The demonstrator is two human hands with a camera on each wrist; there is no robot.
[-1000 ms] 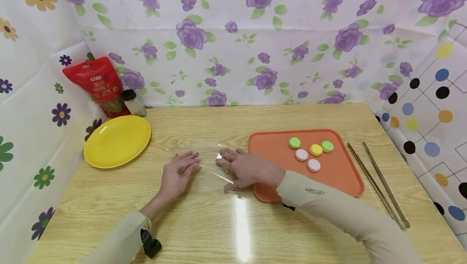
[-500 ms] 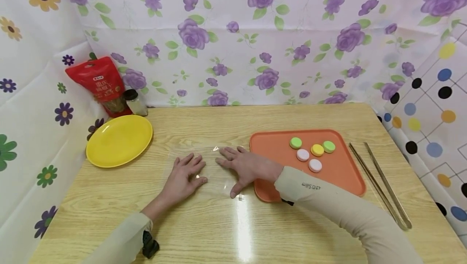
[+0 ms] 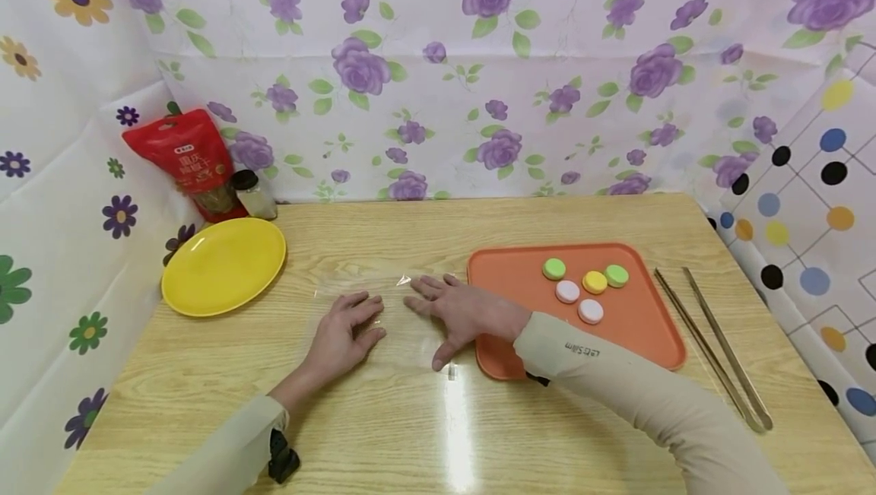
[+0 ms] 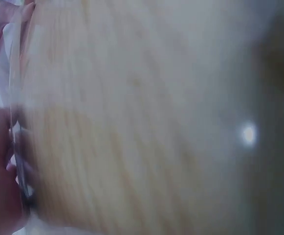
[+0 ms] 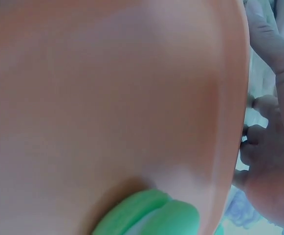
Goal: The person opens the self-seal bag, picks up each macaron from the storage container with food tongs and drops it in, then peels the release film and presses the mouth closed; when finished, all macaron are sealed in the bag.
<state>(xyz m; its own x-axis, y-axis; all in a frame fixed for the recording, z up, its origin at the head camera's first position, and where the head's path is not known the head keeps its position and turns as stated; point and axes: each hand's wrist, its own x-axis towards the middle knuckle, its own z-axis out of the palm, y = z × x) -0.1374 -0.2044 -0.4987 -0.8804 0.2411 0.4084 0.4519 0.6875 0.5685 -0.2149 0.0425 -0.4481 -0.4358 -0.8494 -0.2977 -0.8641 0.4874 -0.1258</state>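
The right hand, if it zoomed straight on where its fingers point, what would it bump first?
Most likely the left hand: the right hand points across at its fingertips. I can't judge height exactly; passing above, it might reach the yellow plate instead.

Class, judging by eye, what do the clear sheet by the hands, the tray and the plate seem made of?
Sheet: probably thin, glossy plastic film; the table shows through and creases glint.
Tray: likely moulded plastic, satin; even orange colour, soft sheen.
Plate: smooth, glossy; perhaps plastic, possibly glazed ceramic; it carries a bright streak.
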